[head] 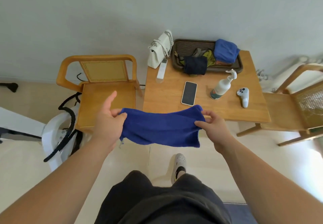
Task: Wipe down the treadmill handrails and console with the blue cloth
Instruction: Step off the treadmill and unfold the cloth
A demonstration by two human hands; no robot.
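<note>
The left hand (106, 118) is pinching the cloth's (160, 127) left edge, fingers curled and one sticking out straight. The right hand (213, 125) is pinching the right edge, so the cloth is hanging spread in the air between them, just near of the worktop (166, 92). This is looking like readying the cloth: folding it into a flat pad should be giving a firm wiping face, with the spray bottle (221, 87) standing on the worktop for damping; no handrail or console is showing.
</note>
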